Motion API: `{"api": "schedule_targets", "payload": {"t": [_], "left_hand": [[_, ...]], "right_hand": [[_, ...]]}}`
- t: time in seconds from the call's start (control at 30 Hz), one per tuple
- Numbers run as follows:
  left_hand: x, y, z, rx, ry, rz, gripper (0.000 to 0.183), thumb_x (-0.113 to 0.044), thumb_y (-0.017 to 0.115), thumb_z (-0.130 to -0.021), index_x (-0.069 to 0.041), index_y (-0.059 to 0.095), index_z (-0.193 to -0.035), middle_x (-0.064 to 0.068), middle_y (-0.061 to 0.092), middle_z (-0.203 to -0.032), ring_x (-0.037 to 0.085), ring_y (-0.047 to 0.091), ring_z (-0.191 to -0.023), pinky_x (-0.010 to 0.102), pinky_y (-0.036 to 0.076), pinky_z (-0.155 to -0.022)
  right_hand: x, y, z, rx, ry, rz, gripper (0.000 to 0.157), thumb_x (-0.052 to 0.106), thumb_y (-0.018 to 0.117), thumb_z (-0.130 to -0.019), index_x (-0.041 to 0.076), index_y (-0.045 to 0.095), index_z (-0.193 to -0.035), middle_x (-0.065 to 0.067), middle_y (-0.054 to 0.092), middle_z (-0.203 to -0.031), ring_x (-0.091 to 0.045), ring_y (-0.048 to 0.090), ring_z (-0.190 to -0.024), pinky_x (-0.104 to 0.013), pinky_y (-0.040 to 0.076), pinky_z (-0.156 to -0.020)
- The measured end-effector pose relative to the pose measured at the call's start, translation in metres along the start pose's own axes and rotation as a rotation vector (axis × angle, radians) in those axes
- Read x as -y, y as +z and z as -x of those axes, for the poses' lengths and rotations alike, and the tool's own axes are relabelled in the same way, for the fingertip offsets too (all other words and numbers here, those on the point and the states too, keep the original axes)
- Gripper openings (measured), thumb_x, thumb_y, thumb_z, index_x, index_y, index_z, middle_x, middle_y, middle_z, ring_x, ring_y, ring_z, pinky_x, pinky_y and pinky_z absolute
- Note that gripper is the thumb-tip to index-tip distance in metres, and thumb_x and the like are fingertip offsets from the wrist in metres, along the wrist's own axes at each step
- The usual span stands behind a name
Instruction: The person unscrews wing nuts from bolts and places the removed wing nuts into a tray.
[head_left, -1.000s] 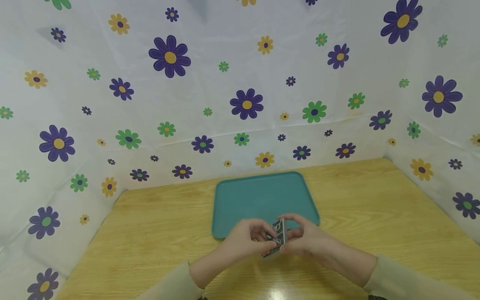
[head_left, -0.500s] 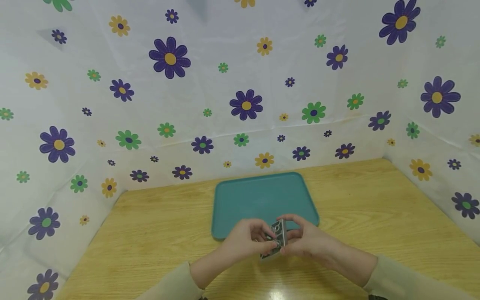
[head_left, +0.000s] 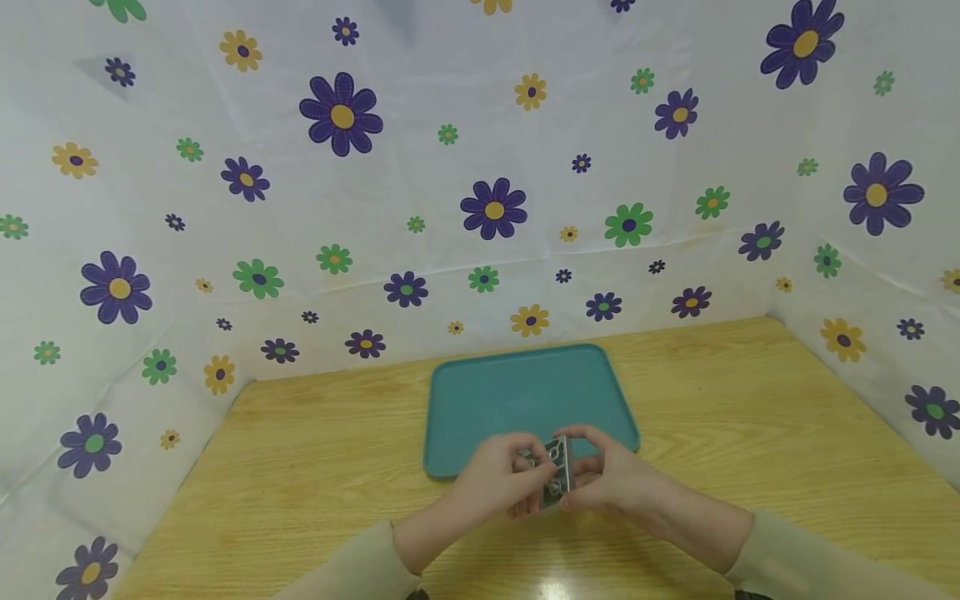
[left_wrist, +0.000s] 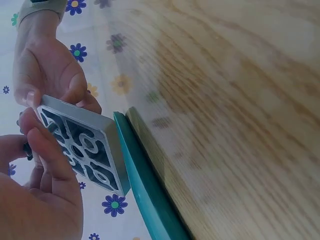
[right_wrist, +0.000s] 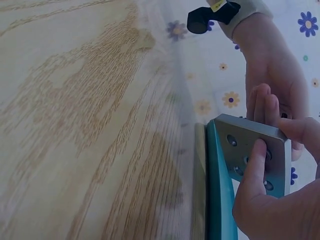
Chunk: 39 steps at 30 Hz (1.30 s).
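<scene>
The right hand [head_left: 622, 477] pinches a grey plate [left_wrist: 86, 142] by its edges; just beside it, the left hand [head_left: 491, 477] pinches a small dark piece [left_wrist: 28, 149]. The plate looks stiff, probably smooth and weighty; its rim suits gripping.

The plate [left_wrist: 93, 151] is grey and squarish, tipped up on edge in the right hand [head_left: 613, 481], whose fingers hold its rim and flat, holed face. Its recessed face, with ribs and rings, turns toward the left hand [head_left: 495, 477]. There, thumb and fingers pinch a small dark piece [left_wrist: 27, 149], mostly hidden.
</scene>
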<state>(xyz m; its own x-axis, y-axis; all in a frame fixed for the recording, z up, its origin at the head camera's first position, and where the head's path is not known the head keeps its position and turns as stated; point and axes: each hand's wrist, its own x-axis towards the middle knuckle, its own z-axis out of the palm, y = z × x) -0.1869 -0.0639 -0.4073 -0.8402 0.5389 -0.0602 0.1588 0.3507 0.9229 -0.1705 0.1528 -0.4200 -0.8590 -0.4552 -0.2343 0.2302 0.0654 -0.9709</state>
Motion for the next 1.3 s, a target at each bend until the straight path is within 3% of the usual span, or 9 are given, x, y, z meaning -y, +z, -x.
{"api": "schedule_targets", "payload": {"t": [0.17,0.33,0.47,0.6,0.7,0.83,0.97,1.3], "left_hand": [[-0.002,0.002,0.0,0.021,-0.137,0.134,0.015,-0.017,0.064,-0.104,-0.003,0.066,-0.098,-0.004,0.062,-0.051,0.004,0.052,-0.039,0.019,0.043,-0.042],[0.0,0.0,0.001,0.045,-0.159,0.17,0.022,-0.024,0.062,-0.106,-0.003,0.066,-0.1,-0.003,0.063,-0.055,0.005,0.052,-0.042,0.02,0.043,-0.045],[0.003,-0.004,0.003,0.052,-0.13,0.161,0.027,-0.028,0.064,-0.106,-0.002,0.067,-0.112,-0.003,0.066,-0.063,0.006,0.058,-0.049,0.022,0.05,-0.051],[0.007,-0.012,0.006,0.075,-0.078,0.15,0.035,-0.019,0.073,-0.101,-0.003,0.063,-0.132,-0.002,0.071,-0.081,0.009,0.067,-0.065,0.028,0.059,-0.062],[0.009,-0.017,0.007,0.086,-0.02,0.123,0.043,-0.012,0.077,-0.097,-0.004,0.062,-0.136,0.004,0.073,-0.092,0.011,0.069,-0.078,0.031,0.061,-0.069],[0.011,-0.021,0.007,0.087,0.05,0.079,0.036,-0.008,0.077,-0.095,-0.002,0.067,-0.129,0.009,0.073,-0.097,0.012,0.07,-0.085,0.027,0.06,-0.073],[0.012,-0.02,0.006,0.08,0.078,0.055,0.028,-0.007,0.078,-0.094,0.0,0.071,-0.121,0.008,0.074,-0.096,0.011,0.069,-0.084,0.024,0.06,-0.073],[0.006,-0.017,0.003,0.013,0.098,-0.018,0.018,-0.009,0.08,-0.093,0.001,0.073,-0.105,0.009,0.074,-0.092,0.005,0.067,-0.078,0.019,0.058,-0.07]], "right_hand": [[-0.001,0.0,0.0,0.015,-0.023,0.012,0.092,-0.007,0.077,-0.082,0.002,0.028,-0.159,-0.025,0.068,-0.127,-0.02,0.074,-0.102,-0.03,0.057,-0.088],[-0.002,0.0,0.0,0.013,-0.025,0.017,0.093,-0.007,0.077,-0.081,0.002,0.028,-0.159,-0.024,0.069,-0.124,-0.02,0.073,-0.1,-0.03,0.057,-0.088],[0.0,-0.001,0.0,0.009,-0.021,0.014,0.093,-0.006,0.077,-0.082,0.003,0.028,-0.16,-0.023,0.069,-0.124,-0.02,0.073,-0.101,-0.03,0.056,-0.087],[0.0,-0.002,0.001,0.015,-0.02,0.004,0.093,-0.006,0.077,-0.082,0.003,0.027,-0.16,-0.022,0.069,-0.124,-0.02,0.073,-0.101,-0.03,0.057,-0.087],[0.0,-0.003,0.0,0.013,-0.007,-0.001,0.093,-0.005,0.077,-0.083,0.004,0.028,-0.161,-0.021,0.069,-0.123,-0.02,0.073,-0.1,-0.029,0.056,-0.083],[0.0,-0.004,0.0,-0.003,0.013,0.009,0.093,-0.004,0.077,-0.083,0.005,0.028,-0.162,-0.02,0.07,-0.122,-0.019,0.071,-0.097,-0.026,0.051,-0.073],[-0.001,-0.004,-0.001,-0.007,0.01,0.012,0.092,-0.006,0.076,-0.083,0.004,0.028,-0.162,-0.021,0.07,-0.122,-0.018,0.071,-0.095,-0.025,0.05,-0.071],[0.002,-0.006,-0.002,0.013,0.01,-0.044,0.095,-0.008,0.074,-0.084,0.004,0.024,-0.164,-0.024,0.066,-0.125,-0.02,0.072,-0.101,-0.028,0.06,-0.085]]}}
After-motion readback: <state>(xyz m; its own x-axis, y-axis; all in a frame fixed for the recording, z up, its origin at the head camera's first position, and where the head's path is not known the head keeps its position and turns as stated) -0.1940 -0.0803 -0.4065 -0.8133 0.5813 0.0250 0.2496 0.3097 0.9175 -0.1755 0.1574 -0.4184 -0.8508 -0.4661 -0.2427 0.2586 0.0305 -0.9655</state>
